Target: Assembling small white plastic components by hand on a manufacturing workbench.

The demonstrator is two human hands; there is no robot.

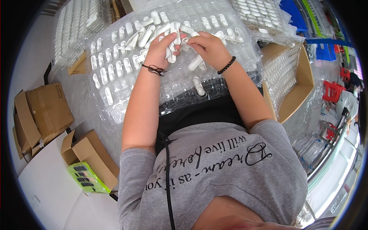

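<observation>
Left hand: A worker's left hand (162, 45), a dark cord at its wrist, curls closed around several white oval shells (174, 32) above the middle of the far half of a clear blister tray (174, 82).
Right hand: Thumb and fingertips of the right hand (188, 43), below a black beaded bracelet (226, 65), form a narrow pinch beside a small white part (184, 45); whether they grip it cannot be told.
Loose pile: More shells (145, 37) lie crosswise and overlapping under and around the left hand, toward the tray's far edge.
Filled pockets: Single shells (110, 72) stand in rows toward the tray's left edge, while one shell (198, 86) lies apart by the near edge, close to the worker's black garment.
Surroundings: Stacked trays of white shells (78, 32) rise beyond the far left corner; a cardboard box (303, 94) holding further trays sits off the right edge.
What could go wrong: The left hand's crowded bunch might spill if its fingers loosen. A forearm brushing low could knock the near-edge shell off the tray, and pressure on the thin, flexible-looking plastic could jolt seated shells loose.
</observation>
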